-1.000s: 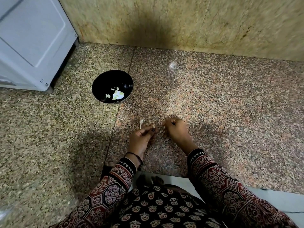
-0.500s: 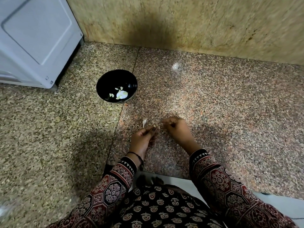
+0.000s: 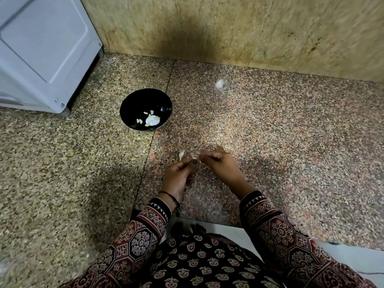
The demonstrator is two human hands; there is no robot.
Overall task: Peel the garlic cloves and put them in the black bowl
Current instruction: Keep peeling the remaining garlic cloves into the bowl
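A black bowl [image 3: 145, 101] stands on the granite floor ahead and left of my hands, with several pale peeled garlic cloves [image 3: 152, 119] at its bottom. My left hand [image 3: 179, 175] pinches a small garlic clove [image 3: 194, 158] between thumb and fingertips. My right hand [image 3: 221, 166] has its fingers curled and pinches at the same clove from the right, the fingertips of both hands meeting. A loose garlic clove [image 3: 181, 155] lies on the floor just left of the fingertips.
A white appliance [image 3: 43, 50] stands at the upper left, close to the bowl. A stone wall [image 3: 249, 32] runs along the back. A scrap of white garlic skin [image 3: 219, 83] lies near the wall. My patterned sleeves and lap fill the bottom.
My hands have come together, fingertips now meeting on the clove. The view has shifted slightly; the bowl and loose clove have not moved.
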